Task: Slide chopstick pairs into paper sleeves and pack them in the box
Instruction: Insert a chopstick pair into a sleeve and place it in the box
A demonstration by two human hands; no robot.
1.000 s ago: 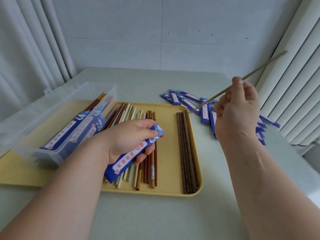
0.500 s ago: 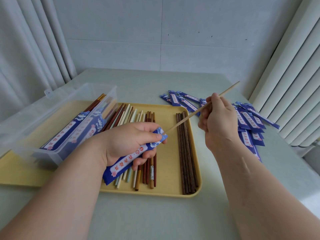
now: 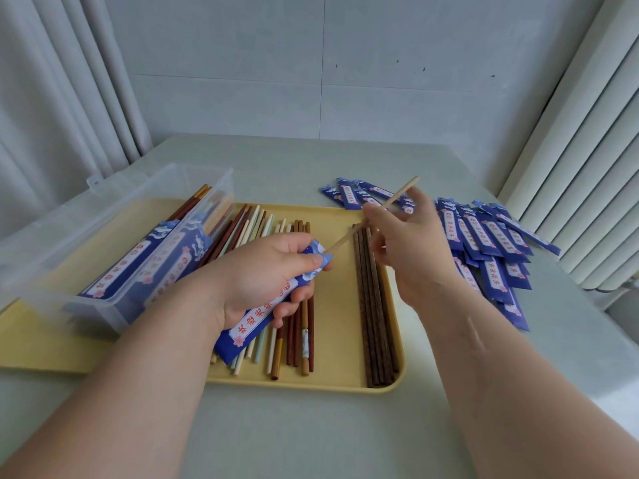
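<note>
While left hand (image 3: 256, 271) curls round paper sleeve (image 3: 254, 318), steadying its mouth, right hand (image 3: 415, 257) pinches chopstick (image 3: 342, 238) to feed in.

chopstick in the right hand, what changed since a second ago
The right hand swung the chopstick down and left, from raised high to its tip at the mouth of the sleeve. The left hand kept holding the sleeve; tray and box stayed put.

- The box (image 3: 69, 243) is clear, smooth plastic.
- The tray (image 3: 340, 326) is yellow plastic, matt.
- The held sleeve (image 3: 256, 316) is blue printed paper, smooth.
- The thin chopstick (image 3: 401, 191) is pale bare wood.
- The dark chopsticks (image 3: 375, 323) show wood grain.
- The bench (image 3: 311, 426) is smooth and matt.
</note>
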